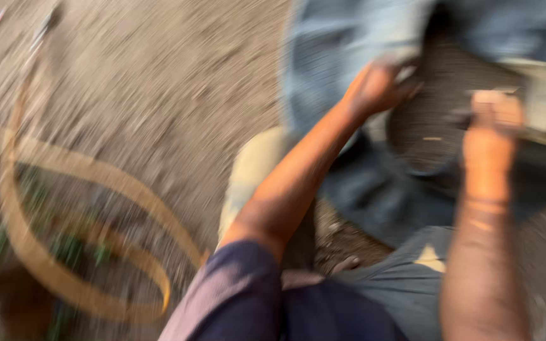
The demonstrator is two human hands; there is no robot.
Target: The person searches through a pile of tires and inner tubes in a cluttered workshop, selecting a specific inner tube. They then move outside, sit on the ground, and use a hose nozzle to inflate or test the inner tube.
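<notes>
The view is heavily blurred by motion. My left hand [377, 85] grips the upper left rim of a dark round object [434, 120], perhaps a tyre or sieve; its kind is unclear. My right hand [494, 117] holds the same object at its right edge, fingers curled over it. Behind the object, a person in light blue jeans [342, 57] stands or sits close. My dark sleeve and grey trousers fill the bottom of the view.
A tan curved strip or hose [64, 208] loops over the sandy ground [159, 82] at the left, with bits of green among it. A pale rounded thing [254, 164] lies beside my left forearm.
</notes>
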